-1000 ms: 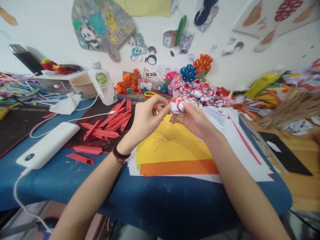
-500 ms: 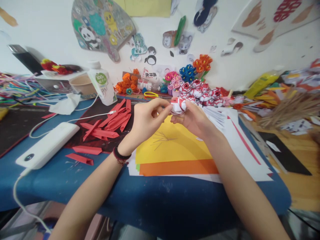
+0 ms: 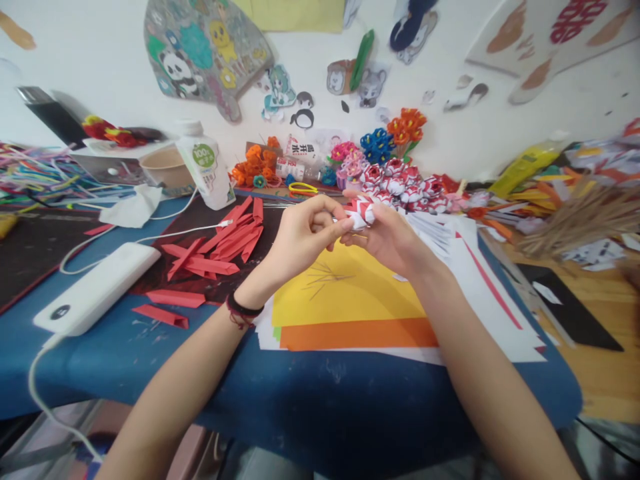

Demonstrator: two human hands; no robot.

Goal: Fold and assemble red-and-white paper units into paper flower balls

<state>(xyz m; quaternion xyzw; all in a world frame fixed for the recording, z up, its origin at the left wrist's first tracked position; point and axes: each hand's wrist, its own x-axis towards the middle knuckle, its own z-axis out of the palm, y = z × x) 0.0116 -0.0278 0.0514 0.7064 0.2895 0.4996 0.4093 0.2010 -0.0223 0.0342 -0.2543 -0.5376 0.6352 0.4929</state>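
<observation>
Between my two hands is a red-and-white folded paper flower (image 3: 361, 212), held up above the desk. My left hand (image 3: 313, 230) pinches its left side with thumb and fingers. From the right, my right hand (image 3: 393, 237) wraps its fingers round the flower. Below them lie yellow paper sheets (image 3: 350, 293) with several thin wires (image 3: 325, 275) on top. Folded red paper strips (image 3: 220, 250) are heaped on a dark mat left of my left hand. Similar red-and-white paper flowers (image 3: 400, 180) are piled behind my right hand.
A white power bank (image 3: 97, 290) with cables lies at the left. Behind it stand a white bottle (image 3: 205, 163) and a paper bowl (image 3: 167, 167). Yellow-handled pliers (image 3: 303, 189) rest at the back. White paper strips (image 3: 430, 233) lie at right, with brown sticks (image 3: 575, 213) beyond.
The paper flower has turned slightly in my hands, showing more red on top. My left fingers have shifted a little right and lower along its side.
</observation>
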